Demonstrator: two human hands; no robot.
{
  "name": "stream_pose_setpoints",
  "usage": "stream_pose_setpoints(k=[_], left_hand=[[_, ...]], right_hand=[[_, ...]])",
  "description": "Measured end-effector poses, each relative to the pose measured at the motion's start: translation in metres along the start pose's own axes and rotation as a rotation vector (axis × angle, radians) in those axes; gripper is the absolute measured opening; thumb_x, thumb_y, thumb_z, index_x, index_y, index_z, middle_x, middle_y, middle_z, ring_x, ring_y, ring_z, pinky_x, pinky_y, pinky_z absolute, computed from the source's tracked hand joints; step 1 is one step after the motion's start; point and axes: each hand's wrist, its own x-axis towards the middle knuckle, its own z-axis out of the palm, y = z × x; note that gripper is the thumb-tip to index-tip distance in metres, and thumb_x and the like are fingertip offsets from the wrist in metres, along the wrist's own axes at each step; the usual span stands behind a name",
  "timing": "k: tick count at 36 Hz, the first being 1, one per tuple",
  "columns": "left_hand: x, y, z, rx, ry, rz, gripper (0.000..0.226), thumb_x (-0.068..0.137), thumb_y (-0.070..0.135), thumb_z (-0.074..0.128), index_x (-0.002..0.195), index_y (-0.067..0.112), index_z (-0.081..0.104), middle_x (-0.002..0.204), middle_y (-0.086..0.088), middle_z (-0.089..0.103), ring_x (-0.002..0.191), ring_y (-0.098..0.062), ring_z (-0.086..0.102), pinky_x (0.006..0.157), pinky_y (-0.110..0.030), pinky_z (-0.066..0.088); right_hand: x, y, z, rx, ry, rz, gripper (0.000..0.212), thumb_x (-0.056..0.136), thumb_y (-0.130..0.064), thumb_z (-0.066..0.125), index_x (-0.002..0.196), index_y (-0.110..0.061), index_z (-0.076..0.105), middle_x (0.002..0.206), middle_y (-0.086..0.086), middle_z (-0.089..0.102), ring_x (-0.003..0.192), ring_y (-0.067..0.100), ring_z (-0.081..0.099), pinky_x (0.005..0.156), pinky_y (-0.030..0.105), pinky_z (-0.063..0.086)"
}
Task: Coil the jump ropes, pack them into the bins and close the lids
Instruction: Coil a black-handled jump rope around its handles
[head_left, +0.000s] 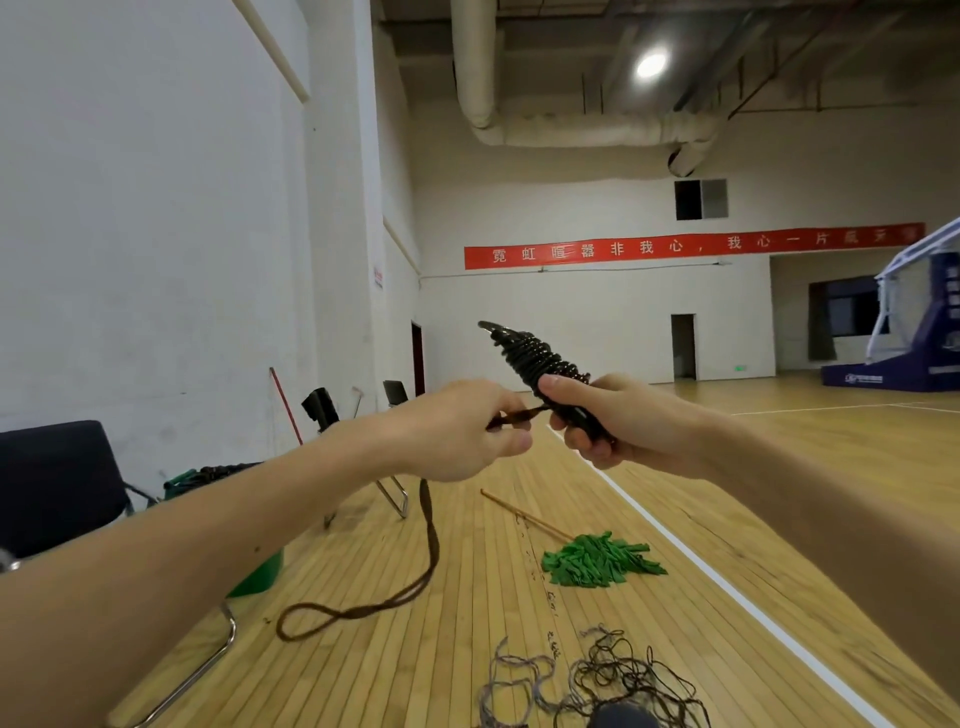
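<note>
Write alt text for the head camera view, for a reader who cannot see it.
A person's right hand grips a dark, tightly coiled jump rope while the left hand pinches its loose tail, which hangs to a wooden gym floor. A green mop head and a tangle of thin ropes lie on the floor ahead.

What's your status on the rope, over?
Right hand grips the coiled rope. Left hand pinches its loose tail. Tail hangs to the floor. Tangled ropes lie below.
</note>
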Motion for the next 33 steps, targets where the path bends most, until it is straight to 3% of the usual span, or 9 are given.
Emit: stream_pose_setpoints(k=[2, 6, 9, 14, 19, 23, 26, 33], left_hand=[[-0.001, 0.0, -0.001, 0.091, 0.035, 0.004, 0.009, 0.102, 0.033, 0.054, 0.098, 0.029, 0.06, 0.081, 0.007, 0.061, 0.067, -0.008, 0.054, 0.063, -0.027, 0.041], [0.003, -0.003, 0.001, 0.43, 0.259, 0.079, 0.016, 0.104, 0.03, 0.05, 0.099, 0.019, 0.061, 0.087, 0.004, 0.061, 0.08, -0.017, 0.058, 0.076, -0.038, 0.051], [0.005, -0.005, -0.001, 0.496, 0.345, 0.137, 0.023, 0.104, 0.031, 0.049, 0.105, 0.017, 0.067, 0.092, 0.006, 0.057, 0.082, -0.015, 0.055, 0.078, -0.038, 0.051], [0.002, -0.006, -0.007, 0.513, 0.285, 0.241, 0.023, 0.101, 0.031, 0.054, 0.11, 0.017, 0.071, 0.099, 0.005, 0.063, 0.085, -0.014, 0.059, 0.076, -0.036, 0.051], [0.001, -0.008, -0.015, 0.476, 0.286, 0.295, 0.019, 0.096, 0.03, 0.064, 0.099, 0.013, 0.07, 0.092, 0.001, 0.068, 0.076, -0.012, 0.056, 0.07, -0.038, 0.052], [0.004, -0.007, -0.015, 0.461, 0.223, 0.345, 0.018, 0.093, 0.032, 0.067, 0.098, 0.014, 0.067, 0.091, 0.003, 0.068, 0.07, -0.003, 0.049, 0.064, -0.02, 0.043], [0.006, -0.005, -0.016, 0.438, 0.163, 0.383, 0.021, 0.091, 0.033, 0.069, 0.098, 0.014, 0.067, 0.089, 0.005, 0.066, 0.073, -0.006, 0.051, 0.065, -0.017, 0.041], [0.007, 0.012, -0.017, 0.384, 0.067, 0.454, 0.028, 0.084, 0.041, 0.073, 0.093, 0.016, 0.068, 0.079, 0.012, 0.059, 0.07, 0.003, 0.052, 0.069, -0.022, 0.047]], right_hand=[[0.001, 0.001, 0.001, -0.005, 0.001, 0.006, 0.046, 0.097, -0.052, 0.055, 0.094, -0.006, 0.058, 0.065, 0.0, 0.049, 0.053, 0.011, 0.038, 0.049, 0.02, 0.035], [0.006, 0.0, 0.001, -0.003, 0.055, 0.013, 0.044, 0.097, -0.052, 0.057, 0.094, -0.008, 0.056, 0.064, 0.0, 0.05, 0.051, 0.011, 0.039, 0.049, 0.021, 0.034], [0.007, 0.003, 0.001, -0.027, 0.054, 0.049, 0.044, 0.098, -0.051, 0.057, 0.093, -0.008, 0.055, 0.063, 0.0, 0.05, 0.051, 0.011, 0.039, 0.05, 0.022, 0.034], [0.002, 0.004, -0.001, -0.097, -0.05, 0.118, 0.041, 0.098, -0.05, 0.057, 0.094, -0.009, 0.054, 0.063, -0.002, 0.049, 0.052, 0.01, 0.039, 0.05, 0.021, 0.033], [-0.004, -0.002, 0.002, -0.272, -0.132, 0.175, 0.042, 0.095, -0.051, 0.06, 0.092, -0.009, 0.055, 0.064, -0.001, 0.05, 0.053, 0.01, 0.043, 0.049, 0.019, 0.039], [-0.007, -0.007, 0.004, -0.378, -0.201, 0.242, 0.043, 0.091, -0.053, 0.063, 0.087, -0.01, 0.058, 0.061, -0.002, 0.053, 0.05, 0.01, 0.046, 0.048, 0.02, 0.042], [-0.011, -0.011, 0.006, -0.493, -0.237, 0.267, 0.044, 0.092, -0.053, 0.062, 0.086, -0.01, 0.058, 0.059, -0.003, 0.053, 0.048, 0.01, 0.046, 0.047, 0.019, 0.041], [-0.019, -0.023, 0.018, -0.805, -0.298, 0.235, 0.044, 0.095, -0.055, 0.059, 0.087, -0.012, 0.056, 0.057, -0.006, 0.052, 0.043, 0.009, 0.046, 0.048, 0.019, 0.043]])
